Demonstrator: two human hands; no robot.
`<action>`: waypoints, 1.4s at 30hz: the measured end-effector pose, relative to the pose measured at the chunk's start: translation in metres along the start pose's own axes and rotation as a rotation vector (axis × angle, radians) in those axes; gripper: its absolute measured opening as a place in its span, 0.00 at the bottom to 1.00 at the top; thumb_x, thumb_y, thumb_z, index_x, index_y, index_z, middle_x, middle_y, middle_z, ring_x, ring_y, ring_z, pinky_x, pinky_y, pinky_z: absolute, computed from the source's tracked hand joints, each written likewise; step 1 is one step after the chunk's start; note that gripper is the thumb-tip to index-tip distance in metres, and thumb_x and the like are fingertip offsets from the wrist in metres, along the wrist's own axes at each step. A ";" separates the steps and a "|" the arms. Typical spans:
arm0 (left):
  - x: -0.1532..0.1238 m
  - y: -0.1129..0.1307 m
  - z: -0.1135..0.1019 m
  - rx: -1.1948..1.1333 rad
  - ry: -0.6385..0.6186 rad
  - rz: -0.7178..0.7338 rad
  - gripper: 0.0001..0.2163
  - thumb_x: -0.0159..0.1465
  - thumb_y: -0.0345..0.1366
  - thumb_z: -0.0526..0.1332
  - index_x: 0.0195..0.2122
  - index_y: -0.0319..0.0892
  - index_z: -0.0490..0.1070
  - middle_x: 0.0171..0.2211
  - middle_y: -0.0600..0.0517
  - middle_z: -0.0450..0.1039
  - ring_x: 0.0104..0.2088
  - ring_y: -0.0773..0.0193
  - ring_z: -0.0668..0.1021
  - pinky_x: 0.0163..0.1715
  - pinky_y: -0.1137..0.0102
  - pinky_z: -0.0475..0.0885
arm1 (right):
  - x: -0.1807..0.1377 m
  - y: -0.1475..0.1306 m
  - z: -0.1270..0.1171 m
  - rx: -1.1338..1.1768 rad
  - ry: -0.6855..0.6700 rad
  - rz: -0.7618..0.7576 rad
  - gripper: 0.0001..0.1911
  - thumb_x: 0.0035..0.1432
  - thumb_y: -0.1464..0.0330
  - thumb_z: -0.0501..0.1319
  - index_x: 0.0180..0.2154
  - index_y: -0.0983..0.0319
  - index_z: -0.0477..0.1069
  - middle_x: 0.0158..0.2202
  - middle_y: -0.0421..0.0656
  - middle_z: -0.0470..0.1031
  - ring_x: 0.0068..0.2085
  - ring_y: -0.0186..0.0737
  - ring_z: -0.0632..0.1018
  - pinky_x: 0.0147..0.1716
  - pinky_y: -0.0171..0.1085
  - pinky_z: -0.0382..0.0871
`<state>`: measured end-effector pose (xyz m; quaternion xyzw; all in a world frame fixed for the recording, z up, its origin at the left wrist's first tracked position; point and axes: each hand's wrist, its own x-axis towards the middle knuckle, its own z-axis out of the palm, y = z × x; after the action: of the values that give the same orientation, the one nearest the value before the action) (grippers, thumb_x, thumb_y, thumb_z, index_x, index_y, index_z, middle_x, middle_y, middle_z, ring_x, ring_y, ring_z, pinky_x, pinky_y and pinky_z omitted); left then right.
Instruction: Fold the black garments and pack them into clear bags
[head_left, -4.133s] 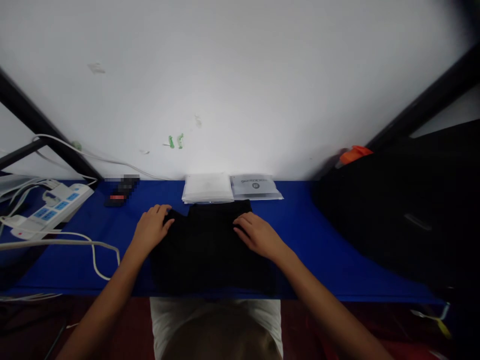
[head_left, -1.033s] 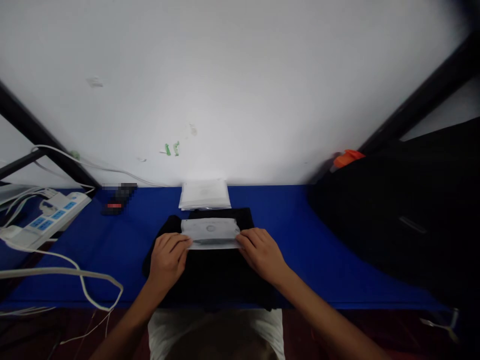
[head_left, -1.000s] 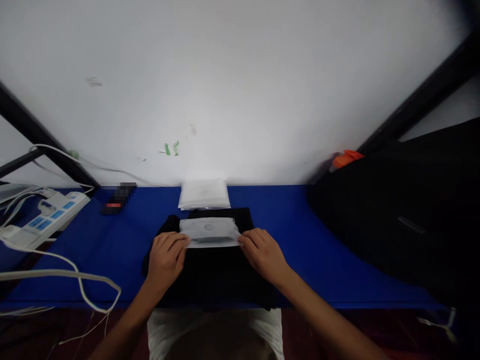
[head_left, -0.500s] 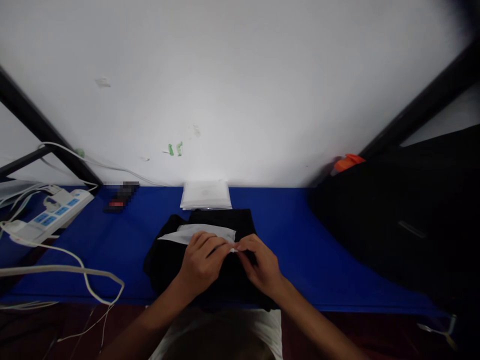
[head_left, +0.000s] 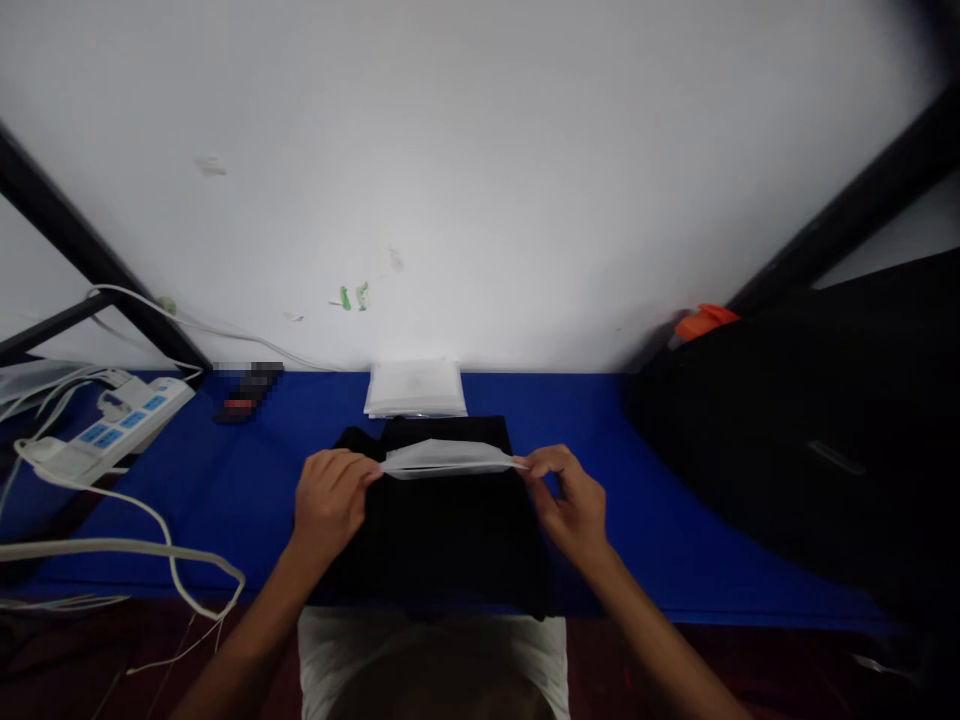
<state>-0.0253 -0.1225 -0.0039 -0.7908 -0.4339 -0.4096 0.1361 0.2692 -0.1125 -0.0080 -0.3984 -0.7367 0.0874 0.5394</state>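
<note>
A translucent white plastic bag is stretched sideways between my hands, its long edge toward me and slightly parted. My left hand pinches the left end, fingers closed. At the opposite end, the thumb and forefinger of my right hand grip the corner. Beneath the bag lies a folded black cloth item, perhaps a garment, reaching the front edge of the blue surface. Just behind it is a stack of flat white packets against the wall.
A white power strip with plugs and loose cables occupies the left of the blue tabletop. A dark, partly pixelated object lies near the wall. On the right looms a large black bag-like shape with an orange item behind.
My hands were close together at the bag's right end. My left hand has moved left and my right hand right, and the bag is now drawn out straight between them.
</note>
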 end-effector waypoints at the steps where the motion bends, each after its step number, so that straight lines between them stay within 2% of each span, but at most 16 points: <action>1: -0.004 -0.006 -0.005 -0.002 -0.029 -0.012 0.05 0.67 0.29 0.58 0.37 0.43 0.72 0.32 0.51 0.77 0.37 0.59 0.76 0.41 0.63 0.67 | -0.002 0.003 -0.003 -0.002 -0.008 0.023 0.08 0.63 0.75 0.56 0.33 0.56 0.63 0.31 0.40 0.73 0.34 0.39 0.78 0.33 0.38 0.73; 3: -0.012 -0.010 -0.011 -0.056 -0.140 -0.022 0.04 0.67 0.31 0.57 0.37 0.43 0.72 0.33 0.50 0.76 0.38 0.60 0.76 0.41 0.64 0.68 | -0.007 0.008 -0.005 0.002 -0.059 0.042 0.08 0.64 0.74 0.56 0.32 0.56 0.63 0.31 0.40 0.74 0.34 0.39 0.78 0.32 0.38 0.74; 6: -0.018 -0.003 -0.012 -0.162 -0.305 -0.018 0.05 0.66 0.37 0.60 0.35 0.43 0.71 0.36 0.49 0.75 0.38 0.60 0.76 0.39 0.65 0.69 | -0.015 0.012 -0.006 0.024 -0.168 0.029 0.07 0.64 0.74 0.55 0.35 0.56 0.64 0.33 0.42 0.75 0.35 0.39 0.78 0.33 0.39 0.74; 8: -0.018 0.005 -0.008 -0.196 -0.352 -0.009 0.07 0.65 0.40 0.62 0.34 0.43 0.71 0.36 0.48 0.75 0.37 0.60 0.75 0.37 0.65 0.69 | -0.018 0.013 -0.008 0.022 -0.272 0.007 0.07 0.64 0.75 0.55 0.38 0.57 0.66 0.35 0.43 0.75 0.36 0.40 0.78 0.34 0.39 0.75; 11: -0.013 0.016 0.000 -0.216 -0.382 0.012 0.05 0.67 0.37 0.60 0.36 0.42 0.71 0.35 0.49 0.74 0.36 0.61 0.75 0.36 0.66 0.69 | -0.016 0.009 -0.013 -0.025 -0.413 -0.073 0.12 0.63 0.77 0.53 0.45 0.58 0.67 0.41 0.46 0.76 0.42 0.42 0.77 0.39 0.43 0.76; 15: -0.002 0.023 0.007 -0.202 -0.309 0.030 0.06 0.68 0.32 0.57 0.34 0.42 0.71 0.32 0.50 0.74 0.33 0.63 0.74 0.34 0.67 0.68 | -0.015 -0.013 -0.015 -0.023 -0.391 -0.243 0.19 0.60 0.81 0.51 0.49 0.60 0.67 0.46 0.49 0.76 0.47 0.44 0.77 0.44 0.46 0.76; 17: 0.004 0.026 0.009 -0.187 -0.243 0.026 0.07 0.67 0.32 0.57 0.32 0.42 0.70 0.31 0.50 0.74 0.32 0.63 0.75 0.33 0.68 0.68 | -0.016 -0.029 -0.005 0.001 -0.383 -0.320 0.21 0.60 0.81 0.51 0.52 0.61 0.66 0.48 0.50 0.77 0.49 0.43 0.77 0.46 0.44 0.76; 19: 0.008 0.028 0.010 -0.181 -0.195 0.015 0.07 0.67 0.32 0.57 0.31 0.42 0.70 0.30 0.50 0.74 0.32 0.64 0.75 0.33 0.68 0.69 | -0.017 -0.042 0.012 -0.029 -0.451 -0.360 0.23 0.61 0.81 0.50 0.55 0.62 0.65 0.51 0.51 0.76 0.53 0.44 0.76 0.49 0.44 0.75; 21: 0.011 0.029 0.011 -0.177 -0.164 0.007 0.06 0.67 0.32 0.58 0.32 0.42 0.71 0.31 0.50 0.74 0.32 0.63 0.75 0.34 0.68 0.70 | -0.015 -0.048 0.033 -0.122 -0.541 -0.322 0.23 0.63 0.79 0.51 0.58 0.64 0.63 0.53 0.53 0.74 0.55 0.47 0.74 0.52 0.46 0.73; 25: 0.012 0.029 0.013 -0.184 -0.159 0.009 0.05 0.66 0.32 0.58 0.33 0.42 0.71 0.31 0.49 0.74 0.33 0.63 0.75 0.35 0.67 0.71 | -0.009 -0.045 0.063 -0.341 -0.648 -0.091 0.24 0.63 0.70 0.59 0.60 0.64 0.61 0.56 0.57 0.71 0.57 0.54 0.72 0.55 0.54 0.68; 28: 0.008 0.029 0.015 -0.243 -0.281 0.007 0.07 0.66 0.29 0.57 0.42 0.43 0.72 0.41 0.46 0.76 0.41 0.59 0.77 0.42 0.64 0.73 | -0.005 -0.039 0.068 -0.387 -0.711 -0.029 0.23 0.64 0.65 0.59 0.59 0.62 0.63 0.57 0.56 0.70 0.59 0.53 0.71 0.56 0.54 0.65; 31: 0.001 0.030 0.019 -0.271 -0.485 0.007 0.22 0.62 0.24 0.54 0.58 0.43 0.65 0.56 0.44 0.70 0.56 0.56 0.73 0.53 0.58 0.72 | -0.006 -0.037 0.065 -0.388 -0.772 -0.051 0.24 0.64 0.62 0.57 0.58 0.64 0.64 0.58 0.57 0.70 0.59 0.53 0.70 0.57 0.53 0.64; 33: -0.004 0.030 0.024 -0.261 -0.572 0.005 0.31 0.59 0.20 0.52 0.64 0.44 0.58 0.61 0.45 0.66 0.61 0.56 0.68 0.57 0.56 0.70 | -0.008 -0.036 0.062 -0.417 -0.810 -0.078 0.24 0.63 0.65 0.56 0.59 0.67 0.63 0.58 0.59 0.69 0.59 0.54 0.70 0.57 0.53 0.63; 38: -0.013 0.027 0.034 -0.213 -0.617 -0.012 0.36 0.55 0.18 0.50 0.66 0.46 0.56 0.64 0.47 0.62 0.64 0.55 0.65 0.59 0.53 0.68 | -0.015 -0.035 0.058 -0.475 -0.861 -0.170 0.34 0.53 0.76 0.58 0.63 0.67 0.58 0.61 0.60 0.65 0.59 0.55 0.69 0.56 0.54 0.63; 40: -0.012 0.027 0.034 -0.216 -0.614 -0.040 0.36 0.55 0.17 0.50 0.65 0.47 0.58 0.64 0.48 0.63 0.64 0.55 0.66 0.59 0.53 0.69 | -0.016 -0.036 0.055 -0.487 -0.880 -0.197 0.32 0.53 0.78 0.57 0.61 0.67 0.60 0.58 0.60 0.68 0.56 0.53 0.72 0.53 0.51 0.66; 42: -0.010 0.027 0.032 -0.254 -0.596 -0.081 0.34 0.56 0.17 0.49 0.64 0.46 0.61 0.62 0.47 0.65 0.62 0.56 0.69 0.58 0.55 0.70 | -0.014 -0.038 0.049 -0.469 -0.909 -0.241 0.25 0.55 0.78 0.56 0.56 0.66 0.65 0.52 0.57 0.73 0.51 0.50 0.74 0.48 0.47 0.69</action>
<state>0.0105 -0.1257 -0.0282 -0.8686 -0.4313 -0.2162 -0.1128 0.2091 -0.1329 -0.0168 -0.3428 -0.9367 0.0217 0.0677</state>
